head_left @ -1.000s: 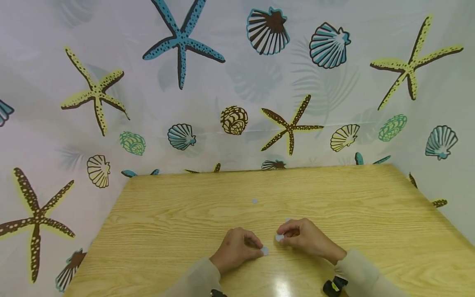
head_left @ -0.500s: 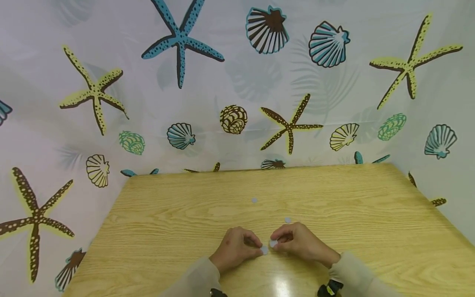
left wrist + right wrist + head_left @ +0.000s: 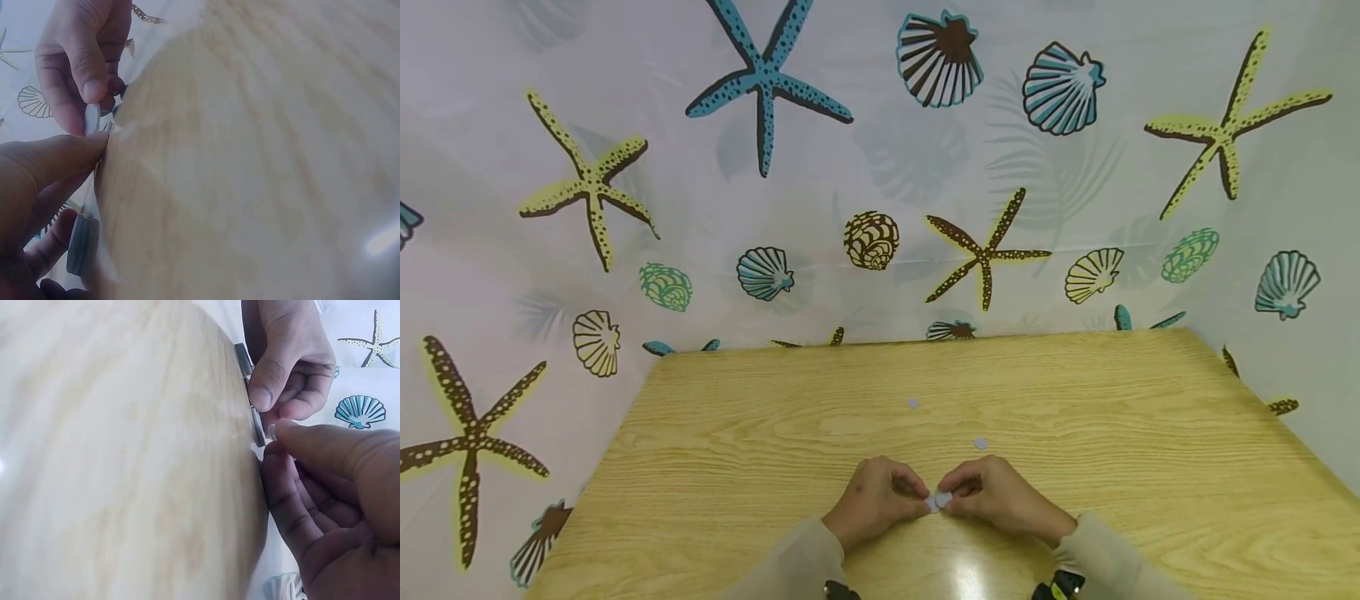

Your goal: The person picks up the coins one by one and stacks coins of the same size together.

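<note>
In the head view my left hand (image 3: 880, 498) pinches a small pale grey, coin-like disc (image 3: 932, 504) at its edge, low at the table surface. My right hand (image 3: 988, 500) comes from the right and pinches another such disc (image 3: 943, 499) between thumb and index finger. The two discs meet or overlap; whether they touch is unclear. In the left wrist view the right hand's disc (image 3: 92, 119) stands on edge just beyond my left thumb. The right wrist view shows that disc (image 3: 272, 432) at my right fingertips, beside a darker disc edge (image 3: 258, 428) under the left thumb.
Two more grey discs lie farther back on the wooden table (image 3: 760, 433): one disc (image 3: 981, 443) just behind the right hand, another disc (image 3: 913, 403) farther away. A white cloth (image 3: 820, 208) with starfish and shell prints hangs along the back and sides.
My right hand has moved left and slightly nearer with its disc, up to the left hand's disc. The disc behind it has come fully into sight. The left hand has stayed almost still.
</note>
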Demonstrator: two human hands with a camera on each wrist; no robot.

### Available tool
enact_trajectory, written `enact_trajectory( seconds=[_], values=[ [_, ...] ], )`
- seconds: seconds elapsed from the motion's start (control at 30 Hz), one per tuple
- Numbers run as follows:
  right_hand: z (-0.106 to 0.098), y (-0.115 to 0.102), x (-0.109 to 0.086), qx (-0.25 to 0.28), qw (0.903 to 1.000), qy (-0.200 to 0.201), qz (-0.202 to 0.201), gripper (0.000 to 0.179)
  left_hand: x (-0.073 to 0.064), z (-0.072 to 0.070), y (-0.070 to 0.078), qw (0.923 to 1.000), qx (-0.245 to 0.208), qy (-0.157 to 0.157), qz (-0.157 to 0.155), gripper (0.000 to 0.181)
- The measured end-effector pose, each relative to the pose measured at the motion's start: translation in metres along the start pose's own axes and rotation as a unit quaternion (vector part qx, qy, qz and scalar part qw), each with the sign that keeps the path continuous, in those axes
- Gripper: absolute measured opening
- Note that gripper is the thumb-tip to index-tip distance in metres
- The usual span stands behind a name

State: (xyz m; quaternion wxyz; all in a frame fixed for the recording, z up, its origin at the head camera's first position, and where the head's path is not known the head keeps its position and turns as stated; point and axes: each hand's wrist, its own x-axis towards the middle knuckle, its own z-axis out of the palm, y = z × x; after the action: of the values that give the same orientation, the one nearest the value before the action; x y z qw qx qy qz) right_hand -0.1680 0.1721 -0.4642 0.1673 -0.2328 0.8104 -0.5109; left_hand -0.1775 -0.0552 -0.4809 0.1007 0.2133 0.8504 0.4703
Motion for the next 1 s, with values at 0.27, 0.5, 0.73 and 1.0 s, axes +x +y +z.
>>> enact_trajectory(
  seconds=[0.27,0.5,0.73,1.0],
  values=[
    [0.0038,-0.0013,0.0015,-0.007,1.0,0.002,0.004,0.023,0.0004,0.0003,-0.0015,1.0,0.004,-0.001,0.007,0.012],
    [0.0045,-0.0024,0.0004,-0.006,1.0,0.005,0.003,0.023,0.0002,-0.0001,-0.0026,0.9999,-0.009,-0.006,0.009,0.012],
    [0.0049,-0.0032,-0.0008,-0.029,0.9994,0.017,0.008,0.017,-0.0006,-0.0002,-0.0026,0.9998,-0.015,-0.006,0.01,0.012],
    [0.0067,-0.0056,0.0009,-0.045,0.9988,0.02,-0.003,0.014,-0.0002,-0.0002,-0.0018,0.9998,-0.021,-0.004,0.006,0.013]
  ],
)
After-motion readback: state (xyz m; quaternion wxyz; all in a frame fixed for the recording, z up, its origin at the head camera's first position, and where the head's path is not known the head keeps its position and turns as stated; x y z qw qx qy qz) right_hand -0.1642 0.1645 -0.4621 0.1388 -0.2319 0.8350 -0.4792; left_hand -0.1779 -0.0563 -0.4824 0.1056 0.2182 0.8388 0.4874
